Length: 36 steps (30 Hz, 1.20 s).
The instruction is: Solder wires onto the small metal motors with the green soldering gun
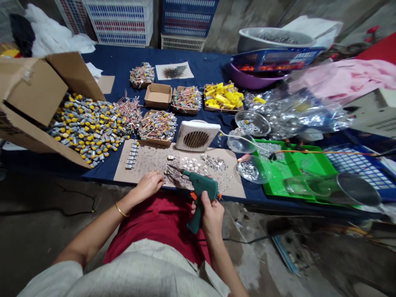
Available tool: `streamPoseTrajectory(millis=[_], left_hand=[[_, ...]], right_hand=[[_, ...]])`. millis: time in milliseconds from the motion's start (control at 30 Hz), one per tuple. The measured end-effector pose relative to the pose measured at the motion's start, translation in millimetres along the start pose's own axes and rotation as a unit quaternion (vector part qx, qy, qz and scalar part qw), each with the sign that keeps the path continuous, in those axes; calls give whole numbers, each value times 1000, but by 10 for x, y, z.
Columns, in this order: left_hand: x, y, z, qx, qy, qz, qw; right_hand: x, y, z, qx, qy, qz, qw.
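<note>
My right hand [212,216] is shut on the grip of a green soldering gun [199,185], with its thin metal tip reaching left over a brown cardboard sheet [148,171]. My left hand [147,185] rests at the sheet's near edge, close to that tip. Its fingertips pinch a small metal part [165,173], mostly hidden. A short row of small silver motors [131,156] stands on the sheet to the left. Many shiny metal bits [201,165] lie scattered to the right.
A white vent fan [195,136] stands behind the sheet. Piles of wired motors, yellow parts and cardboard trays cover the blue tablecloth [198,68]. A large cardboard box [34,93] spills motors at left. Glass bowls, a green tray [291,165] and a plastic bag sit at right.
</note>
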<state>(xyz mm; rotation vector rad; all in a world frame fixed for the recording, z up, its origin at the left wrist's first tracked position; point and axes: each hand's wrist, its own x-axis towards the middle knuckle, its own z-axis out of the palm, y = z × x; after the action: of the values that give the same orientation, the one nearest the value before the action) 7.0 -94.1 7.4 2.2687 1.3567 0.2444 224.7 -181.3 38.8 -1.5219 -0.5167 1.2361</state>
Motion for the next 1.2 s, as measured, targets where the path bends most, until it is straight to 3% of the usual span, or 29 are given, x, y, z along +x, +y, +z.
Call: streamPoseTrajectory(millis=[133,267,433,633,733,833,967,1200], left_hand=[[11,37,-24,-71,13,4,997],[23,105,-26,-151,7,-12,988],[7,147,-51,-218,46,-64,973],[13,117,-49,-194,81,-76,975],[58,73,-48,-124,90,-81,985],[135,-1,-76,-86,94,-87,988],[271,-113,-89,-103,74,-89,988],[403,-178,-43,-143,31,-118,982]], right_hand=[[105,26,204,129,-20,9,991],[273,39,512,256,-86,35,962],[387,121,684,259,-102,55,959],[384,133,644,200,-103,31,974],[374,29,434,126,-86,19,988],[386,-166,80,-49,-84,-4,995],[447,-453,-268,-263,-116,-93,953],[548,-658,-265,-414,-156,-188,877]])
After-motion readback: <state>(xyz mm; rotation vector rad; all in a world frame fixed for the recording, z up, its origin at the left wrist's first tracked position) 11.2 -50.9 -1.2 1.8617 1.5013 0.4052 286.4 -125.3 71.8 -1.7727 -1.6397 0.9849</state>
